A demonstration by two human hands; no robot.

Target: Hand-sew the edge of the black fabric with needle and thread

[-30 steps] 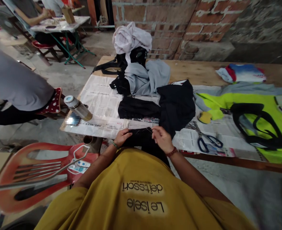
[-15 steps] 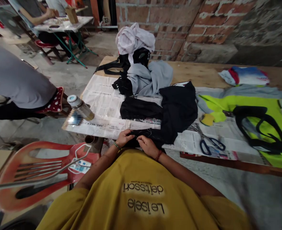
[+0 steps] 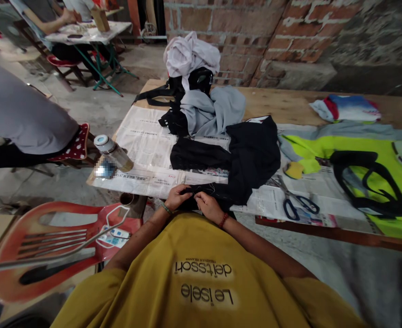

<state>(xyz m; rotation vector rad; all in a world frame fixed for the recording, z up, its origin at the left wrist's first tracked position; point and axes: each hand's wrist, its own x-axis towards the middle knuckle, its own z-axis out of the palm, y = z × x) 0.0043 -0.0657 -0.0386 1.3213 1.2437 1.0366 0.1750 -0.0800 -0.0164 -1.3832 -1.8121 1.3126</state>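
Note:
A dark navy garment (image 3: pixel 252 150), which looks like trousers, lies on the newspaper-covered table with two leg-like parts stretching to the left. Its nearer part hangs over the front edge, and loose pale thread shows on it. My left hand (image 3: pixel 177 197) pinches the end of that part between thumb and fingers. Close beside it, my right hand (image 3: pixel 208 206) is also closed on the cloth, its fingertips almost meeting the left ones. Whether a needle is between the fingers is too small to tell. Dark-handled scissors (image 3: pixel 298 207) lie to the right of the garment.
A bottle (image 3: pixel 114 152) stands near the table's left corner. Behind the garment are grey cloth (image 3: pixel 214 111) and a black bag (image 3: pixel 201 81). A neon-yellow garment (image 3: pixel 389 164) covers the right side. A red plastic chair (image 3: pixel 50 246) is at left; a person (image 3: pixel 26 109) sits beyond.
The view has shifted very slightly. Both hands keep their hold on the dark garment, with hardly any movement of the fingers.

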